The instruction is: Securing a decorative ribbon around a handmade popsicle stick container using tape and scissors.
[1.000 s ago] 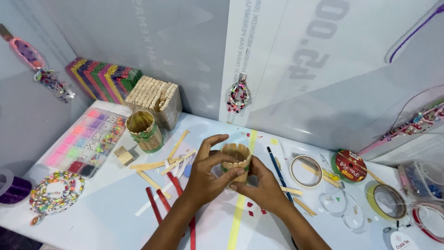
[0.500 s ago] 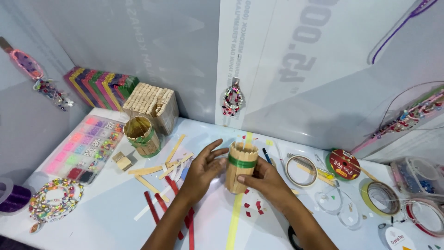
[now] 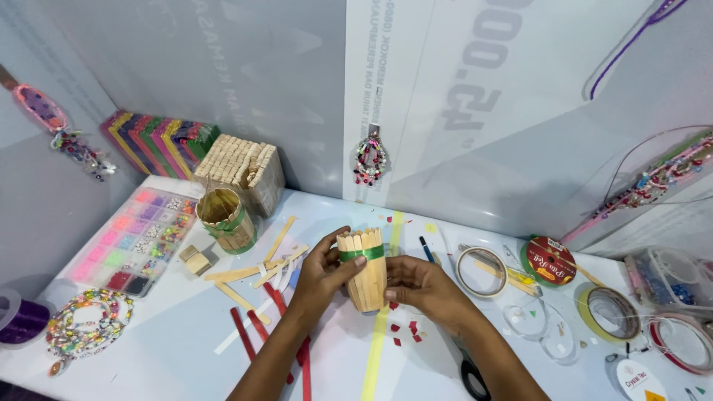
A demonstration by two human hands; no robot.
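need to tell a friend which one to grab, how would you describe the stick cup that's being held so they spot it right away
Start at the white table below the grey wall; near its middle both hands meet. The left hand and right hand hold the stick cup upright between them. Unlike the similar cup standing alone near the bead organiser, this one is taller, with a green ribbon near its top.

Light: bright, even, from overhead
Shadows: soft, faint
Focus: sharp centre
Edges: slight wide-angle bending, mild wall glare
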